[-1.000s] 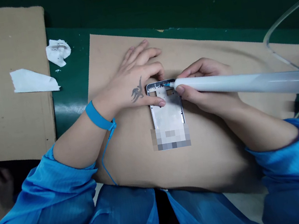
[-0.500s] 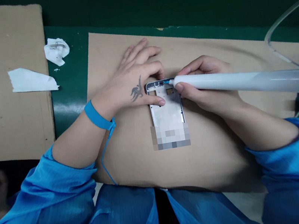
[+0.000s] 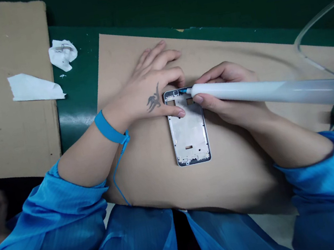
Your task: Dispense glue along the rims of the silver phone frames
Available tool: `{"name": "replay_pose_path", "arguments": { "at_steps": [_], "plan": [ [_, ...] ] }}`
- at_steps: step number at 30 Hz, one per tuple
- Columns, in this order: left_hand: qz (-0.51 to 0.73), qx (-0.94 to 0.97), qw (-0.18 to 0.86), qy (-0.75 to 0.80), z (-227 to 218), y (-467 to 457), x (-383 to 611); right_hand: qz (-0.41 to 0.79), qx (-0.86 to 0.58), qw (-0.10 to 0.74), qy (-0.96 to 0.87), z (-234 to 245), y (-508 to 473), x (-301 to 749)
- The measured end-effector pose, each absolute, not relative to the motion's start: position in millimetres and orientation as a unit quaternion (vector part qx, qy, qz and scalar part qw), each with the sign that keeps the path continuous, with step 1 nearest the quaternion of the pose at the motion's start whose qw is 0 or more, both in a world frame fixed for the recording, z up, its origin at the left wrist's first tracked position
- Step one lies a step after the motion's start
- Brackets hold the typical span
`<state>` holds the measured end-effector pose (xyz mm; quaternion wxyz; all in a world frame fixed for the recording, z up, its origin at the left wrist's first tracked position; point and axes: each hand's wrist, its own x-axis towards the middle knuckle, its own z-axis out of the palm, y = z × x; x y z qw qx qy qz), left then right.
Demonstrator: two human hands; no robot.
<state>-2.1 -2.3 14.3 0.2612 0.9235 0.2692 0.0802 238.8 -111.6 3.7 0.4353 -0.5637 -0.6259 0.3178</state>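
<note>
A silver phone frame lies flat on a brown cardboard sheet. My left hand rests over its top left corner, thumb pressed on the frame and fingers spread flat on the cardboard. My right hand is closed round a long white dispensing syringe. The syringe's blue tip touches the frame's top edge. A blue wrist strap with a cord sits on my left wrist.
A second cardboard sheet lies at the left with a white paper scrap on it. A crumpled white wipe sits on the green table. A clear hose curves at the right.
The hands and syringe have barely moved; the tip stays at the frame's top edge. The view has shifted slightly.
</note>
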Motion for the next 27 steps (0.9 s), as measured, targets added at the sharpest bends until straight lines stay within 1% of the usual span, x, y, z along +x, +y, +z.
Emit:
{"name": "replay_pose_path", "arguments": {
  "at_steps": [4, 9, 13, 21, 23, 27],
  "plan": [
    [0.077, 0.922, 0.263, 0.273, 16, -3, -2, 0.321, -0.557, 0.431, -0.634, 3, -111, 238],
    [0.116, 0.908, 0.292, 0.277, 18, -5, -3, 0.304, -0.578, 0.427, -0.626, 3, -111, 238],
    [0.104, 0.911, 0.288, 0.275, 17, -4, -4, 0.308, -0.581, 0.428, -0.620, 5, -111, 237],
    [0.124, 0.907, 0.309, 0.259, 10, -2, -5, 0.305, -0.591, 0.452, -0.594, 8, -112, 233],
    [0.126, 0.910, 0.304, 0.251, 8, -1, -5, 0.326, -0.577, 0.467, -0.586, 6, -113, 236],
    [0.151, 0.902, 0.313, 0.256, 4, 5, -4, 0.375, -0.509, 0.524, -0.571, -2, -115, 249]
  ]
}}
